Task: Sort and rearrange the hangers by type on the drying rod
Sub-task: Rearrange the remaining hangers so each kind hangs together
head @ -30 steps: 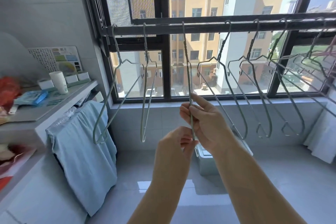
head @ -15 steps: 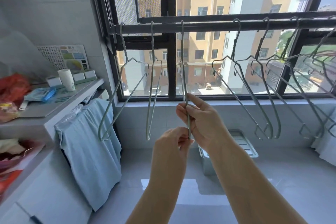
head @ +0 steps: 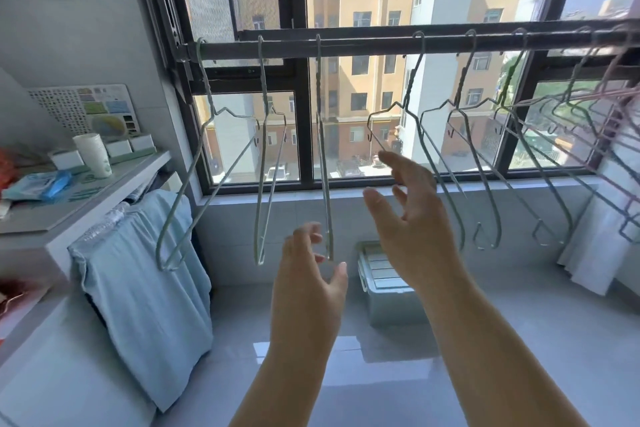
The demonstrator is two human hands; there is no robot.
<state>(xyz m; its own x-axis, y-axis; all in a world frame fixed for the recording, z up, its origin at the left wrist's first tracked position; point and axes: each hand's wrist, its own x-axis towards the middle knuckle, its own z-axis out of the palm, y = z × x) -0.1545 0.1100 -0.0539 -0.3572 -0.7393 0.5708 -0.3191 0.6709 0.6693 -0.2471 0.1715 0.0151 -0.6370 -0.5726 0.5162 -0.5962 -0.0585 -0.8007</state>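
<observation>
Hands (head: 308, 288) (head: 412, 222) empty, hangers (head: 264, 149) on drying rod (head: 363, 45)

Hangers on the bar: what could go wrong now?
The right hand is open near a hanger; a knock could swing it into its neighbours. The hangers at the far right overlap, so pulling one might drag others along the rod. The left hand is close to the bottom of the thin hanger and could bump it askew.

A dark drying rod (head: 363, 45) spans the upper frame. Three pale green wire hangers (head: 319, 87) hang spaced apart at left and centre. Further hangers (head: 462, 80) crowd the right, tilted.
</observation>
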